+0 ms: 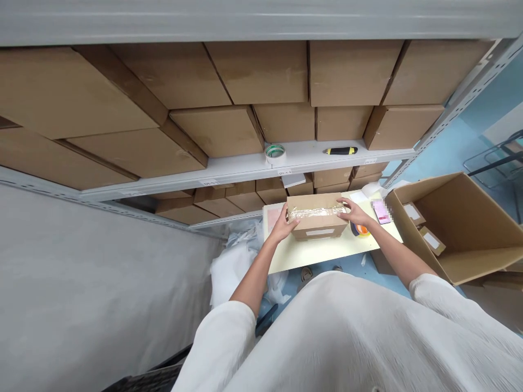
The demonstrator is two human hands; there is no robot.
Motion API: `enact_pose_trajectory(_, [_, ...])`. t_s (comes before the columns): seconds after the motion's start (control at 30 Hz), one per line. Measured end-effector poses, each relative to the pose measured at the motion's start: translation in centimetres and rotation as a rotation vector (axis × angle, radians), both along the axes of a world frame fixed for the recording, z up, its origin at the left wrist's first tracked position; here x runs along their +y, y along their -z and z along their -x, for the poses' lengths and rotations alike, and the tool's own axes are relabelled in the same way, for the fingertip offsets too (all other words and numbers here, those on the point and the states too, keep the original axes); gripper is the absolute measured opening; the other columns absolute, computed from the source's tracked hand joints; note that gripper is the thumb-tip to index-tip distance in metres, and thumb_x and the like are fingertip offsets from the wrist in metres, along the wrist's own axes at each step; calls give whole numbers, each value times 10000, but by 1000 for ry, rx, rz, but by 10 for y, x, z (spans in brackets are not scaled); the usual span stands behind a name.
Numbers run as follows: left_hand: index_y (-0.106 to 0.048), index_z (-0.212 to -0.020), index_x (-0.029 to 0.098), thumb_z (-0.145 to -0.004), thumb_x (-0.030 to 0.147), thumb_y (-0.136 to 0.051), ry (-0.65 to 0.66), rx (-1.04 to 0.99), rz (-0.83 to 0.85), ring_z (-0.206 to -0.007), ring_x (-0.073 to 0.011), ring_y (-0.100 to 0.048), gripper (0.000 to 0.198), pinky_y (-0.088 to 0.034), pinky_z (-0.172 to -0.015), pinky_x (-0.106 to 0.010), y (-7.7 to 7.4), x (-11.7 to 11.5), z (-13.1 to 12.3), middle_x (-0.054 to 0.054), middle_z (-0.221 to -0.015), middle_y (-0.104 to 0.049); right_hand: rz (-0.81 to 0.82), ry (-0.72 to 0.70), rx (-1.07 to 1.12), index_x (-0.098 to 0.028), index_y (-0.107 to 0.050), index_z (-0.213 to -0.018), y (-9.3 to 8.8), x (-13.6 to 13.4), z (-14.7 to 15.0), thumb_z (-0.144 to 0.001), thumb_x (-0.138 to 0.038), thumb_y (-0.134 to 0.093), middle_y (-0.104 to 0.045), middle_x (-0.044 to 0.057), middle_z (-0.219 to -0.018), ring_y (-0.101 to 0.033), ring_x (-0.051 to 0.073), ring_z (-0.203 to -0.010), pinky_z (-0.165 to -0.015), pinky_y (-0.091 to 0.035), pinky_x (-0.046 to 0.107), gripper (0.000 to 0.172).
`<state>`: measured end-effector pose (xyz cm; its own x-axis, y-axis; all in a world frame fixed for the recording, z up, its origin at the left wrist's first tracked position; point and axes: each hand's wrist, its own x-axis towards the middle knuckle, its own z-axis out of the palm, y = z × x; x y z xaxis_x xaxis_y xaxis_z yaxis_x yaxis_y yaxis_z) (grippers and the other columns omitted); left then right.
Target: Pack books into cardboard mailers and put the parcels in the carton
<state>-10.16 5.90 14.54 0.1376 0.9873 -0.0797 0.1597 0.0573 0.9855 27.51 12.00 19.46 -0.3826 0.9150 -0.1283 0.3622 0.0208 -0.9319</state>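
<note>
A small cardboard box (pixel 316 220) sits on a pale yellow table (pixel 322 251), with a strip of clear tape along its top. My left hand (pixel 283 226) presses flat against the box's left side, fingers stretched out. On the top right edge of the box rests my right hand (pixel 354 213), its fingers spread over the tape. A roll of tape (pixel 360 231) lies on the table just under my right wrist. A pink phone (pixel 382 211) lies to the right of the box.
A large open cardboard carton (pixel 461 228) with small parcels inside stands at the right. Metal shelves (pixel 245 166) hold many brown boxes, a tape roll (pixel 275 153) and a yellow-black cutter (pixel 341 151). White plastic wrap (pixel 231 267) lies on the floor at the left.
</note>
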Motion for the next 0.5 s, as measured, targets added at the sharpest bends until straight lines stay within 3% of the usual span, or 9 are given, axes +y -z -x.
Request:
enact_pose_trajectory(0.2, [10,-1802,295,-920,443,-804,-46,66,-16,-1566,-311,-493,1209,-385,-1296,-469,1,6,-4,-167,-1773,-392,-153,5,-22,-303,-630,-1519,15,11,-1,-831,-439,-848,-544,82,-1658,-513,315,-1520,-1317,-376,506,734])
enact_pose_trajectory(0.5, [-35,-1804,309,-869,494,-849,36,-8,80,-1480,-315,-569,1253,-472,-1239,-486,-9,-7,4,-181,-1810,-305,-112,-34,-69,-319,-637,-1558,22,0,-5,-858,-467,-842,-549,81,-1670,-531,324,-1528,-1305,-408,523,744])
